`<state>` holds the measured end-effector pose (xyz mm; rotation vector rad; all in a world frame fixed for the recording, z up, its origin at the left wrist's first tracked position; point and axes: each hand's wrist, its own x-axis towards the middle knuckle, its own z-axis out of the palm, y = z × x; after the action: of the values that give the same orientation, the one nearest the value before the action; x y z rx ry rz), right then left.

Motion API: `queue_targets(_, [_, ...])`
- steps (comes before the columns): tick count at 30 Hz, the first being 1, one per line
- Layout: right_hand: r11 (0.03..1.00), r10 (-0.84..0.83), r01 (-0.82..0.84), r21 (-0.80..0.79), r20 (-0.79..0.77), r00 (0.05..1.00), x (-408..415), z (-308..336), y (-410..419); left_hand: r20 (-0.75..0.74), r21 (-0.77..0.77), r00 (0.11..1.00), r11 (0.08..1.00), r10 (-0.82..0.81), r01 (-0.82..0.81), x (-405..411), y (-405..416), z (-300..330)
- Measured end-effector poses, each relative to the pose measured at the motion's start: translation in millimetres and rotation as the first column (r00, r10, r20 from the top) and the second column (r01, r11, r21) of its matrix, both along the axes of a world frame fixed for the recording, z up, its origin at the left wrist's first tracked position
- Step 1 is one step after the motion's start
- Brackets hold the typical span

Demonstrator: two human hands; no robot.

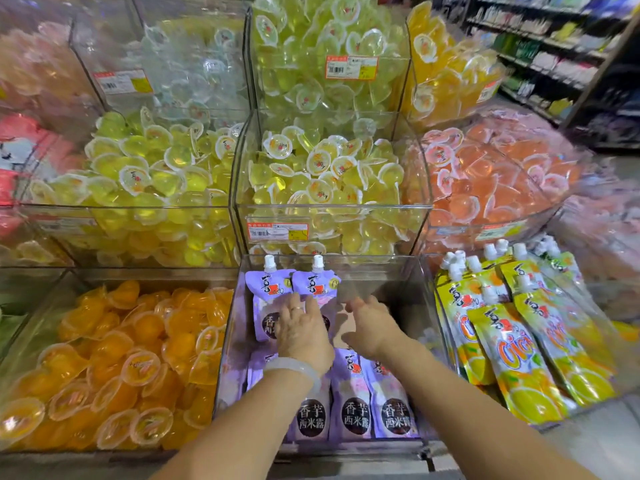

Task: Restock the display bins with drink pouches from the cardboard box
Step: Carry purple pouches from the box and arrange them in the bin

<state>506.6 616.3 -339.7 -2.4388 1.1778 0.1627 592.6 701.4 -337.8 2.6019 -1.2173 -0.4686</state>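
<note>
Clear plastic bin (pixel 424 289), bottom row, middle: purple drink pouches (pixel 349 393) inside. 2 stand against its back wall at the left corner, white caps up. 3 more show their labels along the front edge. The right half of the back is bare bin floor.

Left hand (pixel 301 332): fingers straight and spread, lying flat on the 2 back pouches; ring on one finger, pale bangle (pixel 294 370) at the wrist. Right hand (pixel 369 327): reaches into the bin beside the left, fingers loosely extended over the bare floor, gripping nothing that I can see. The 2 hands are close but not touching.

Bin to the right: yellow pouches (pixel 519 344) with white caps, laid overlapping, caps toward the back.

Bin to the left: orange jelly cups (pixel 114 368), heaped nearly to the rim.

Row above: 2 bins of yellow-green jelly cups (pixel 311 174), then a bin of pink-orange cups (pixel 485 178) at the right. Price tag (pixel 277 231) on the front wall of the middle one.

Top row: clear cups, more yellow-green cups, orange-yellow cups at the right corner.

Cardboard box: not in view.

Store shelves (pixel 554 46) far right, blurred.
</note>
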Motion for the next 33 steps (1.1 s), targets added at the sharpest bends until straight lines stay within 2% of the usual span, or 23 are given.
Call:
queue_targets(4, [0.98,0.087,-0.112,-0.163,-0.153,0.984,-33,15,10,0.076,0.069,0.981,0.983,-0.178,0.173,-32,-4,21])
queue_targets(8, [0.968,0.086,-0.113,-0.224,-0.129,0.988,-69,37,9,0.112,0.059,0.96,0.966,-0.256,0.251,-66,-11,44])
queue_targets(13, [0.955,0.015,-0.009,-0.297,0.017,1.0,-136,89,-3,0.217,-0.08,0.921,0.934,-0.325,0.348,-127,-29,85])
queue_targets(19, [0.924,-0.195,0.181,-0.338,-0.006,0.981,-296,128,-18,0.309,-0.123,0.822,0.837,-0.478,0.533,-268,-60,124])
queue_targets(26, [0.828,-0.516,0.478,-0.293,-0.065,0.854,-494,134,-17,0.294,-0.054,0.634,0.65,-0.715,0.758,-461,-94,126])
queue_targets(33, [0.652,-0.755,0.716,-0.248,-0.124,0.644,-662,123,-26,0.244,0.064,0.426,0.453,-0.871,0.889,-613,-144,118])
